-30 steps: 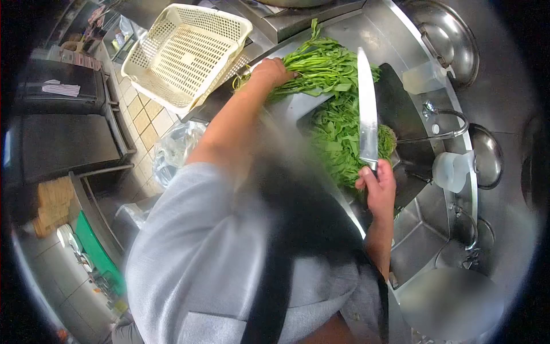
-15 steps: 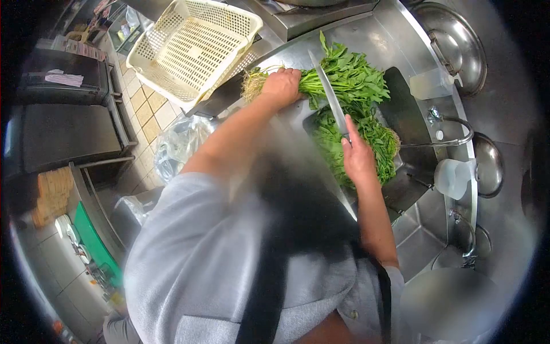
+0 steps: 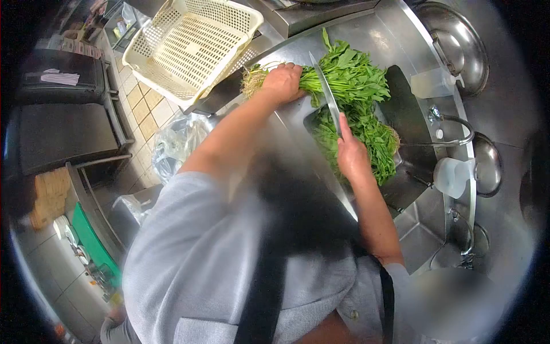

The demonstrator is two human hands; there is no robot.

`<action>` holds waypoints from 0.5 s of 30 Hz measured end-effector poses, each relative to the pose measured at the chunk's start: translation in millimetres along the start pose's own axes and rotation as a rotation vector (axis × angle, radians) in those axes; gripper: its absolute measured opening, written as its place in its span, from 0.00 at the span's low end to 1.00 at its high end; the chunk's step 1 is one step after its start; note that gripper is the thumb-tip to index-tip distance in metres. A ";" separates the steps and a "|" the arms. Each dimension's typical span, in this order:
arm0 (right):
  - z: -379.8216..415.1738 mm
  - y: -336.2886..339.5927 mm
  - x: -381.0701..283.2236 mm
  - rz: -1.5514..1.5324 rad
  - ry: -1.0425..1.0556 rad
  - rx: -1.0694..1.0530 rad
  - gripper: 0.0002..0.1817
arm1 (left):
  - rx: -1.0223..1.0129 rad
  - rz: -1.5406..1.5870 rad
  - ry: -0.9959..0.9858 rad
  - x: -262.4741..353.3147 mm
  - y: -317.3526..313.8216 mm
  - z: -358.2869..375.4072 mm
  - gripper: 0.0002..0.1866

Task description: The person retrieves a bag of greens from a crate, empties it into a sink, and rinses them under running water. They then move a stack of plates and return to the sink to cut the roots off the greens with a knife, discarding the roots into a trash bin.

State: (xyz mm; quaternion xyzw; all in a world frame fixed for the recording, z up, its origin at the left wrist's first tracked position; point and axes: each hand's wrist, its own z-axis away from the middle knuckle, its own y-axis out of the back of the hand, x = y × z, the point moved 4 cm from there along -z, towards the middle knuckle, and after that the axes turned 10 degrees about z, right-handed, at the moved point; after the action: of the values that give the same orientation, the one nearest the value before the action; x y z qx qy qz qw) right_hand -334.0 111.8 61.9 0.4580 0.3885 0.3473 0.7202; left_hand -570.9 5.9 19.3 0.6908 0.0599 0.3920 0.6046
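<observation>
A: Left hand [image 3: 282, 83] closed round the greens [image 3: 350, 73], upper centre; right hand [image 3: 351, 155] gripping the knife [image 3: 326, 94], blade on the stems.

B: Trimming step, seemingly; next calls for a firm downward cut near the roots.

Stainless steel worktop [image 3: 372, 28] occupies the upper right of the frame, with a sink basin [image 3: 418, 241] at lower right. Tiled floor [image 3: 143, 109] at upper left. Dark cabinets [image 3: 63, 132] along the left edge. Green board [image 3: 94, 243] at lower left. Lighting bright, even.
</observation>
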 end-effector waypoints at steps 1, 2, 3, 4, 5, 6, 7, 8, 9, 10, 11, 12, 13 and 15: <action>0.6 2.7 -0.6 -0.024 -0.009 -0.001 0.39 | -0.001 -0.001 0.001 -0.3 -0.1 0.8 0.32; 2.5 4.8 -0.7 -0.026 -0.008 -0.001 0.39 | -0.003 -0.003 0.011 -0.8 0.0 1.4 0.32; 5.1 10.2 -1.7 -0.088 0.032 0.078 0.39 | -0.004 -0.007 0.020 -1.9 0.6 0.3 0.31; 6.9 14.9 -2.9 -0.149 0.069 0.157 0.39 | -0.005 -0.011 0.017 -2.7 1.0 -0.5 0.31; 7.9 15.6 -3.8 -0.152 0.065 0.159 0.39 | -0.002 -0.003 0.022 -3.2 0.5 -0.3 0.31; 8.6 14.7 -5.1 -0.122 0.055 0.126 0.39 | 0.001 0.006 0.026 -3.4 -0.9 -0.8 0.31; 9.3 13.3 -6.7 -0.090 0.045 0.093 0.39 | -0.001 0.005 0.021 -3.3 -2.4 -1.7 0.31; 9.5 11.7 -9.0 -0.091 0.042 0.095 0.39 | -0.005 -0.004 0.028 -4.1 -3.7 -2.3 0.31; 8.3 5.4 -10.4 -0.027 -0.005 0.014 0.39 | -0.008 -0.014 0.035 -4.2 -2.9 -2.8 0.31; 6.7 -1.0 -10.2 0.036 -0.050 -0.066 0.39 | -0.007 -0.015 0.034 -4.3 -1.6 -3.9 0.31; 5.6 -5.5 -9.7 0.035 -0.050 -0.067 0.39 | -0.030 -0.010 0.049 -5.1 -1.8 -4.3 0.34; 4.9 -9.9 -9.6 0.032 -0.040 -0.049 0.40 | -0.054 -0.005 0.063 -5.4 -2.1 -4.5 0.36; 4.2 -12.6 -8.8 0.028 -0.033 -0.029 0.41 | -0.057 -0.006 0.059 -6.3 0.0 -5.7 0.36; 2.8 -15.9 -7.1 0.030 -0.028 -0.021 0.42 | -0.081 0.040 0.076 -7.2 8.1 -9.7 0.40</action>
State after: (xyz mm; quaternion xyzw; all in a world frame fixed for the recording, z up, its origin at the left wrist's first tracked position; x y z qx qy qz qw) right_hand -332.4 99.2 49.6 0.4608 0.3678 0.3557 0.7252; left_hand -585.0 7.4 22.7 0.6514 0.0532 0.4321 0.6214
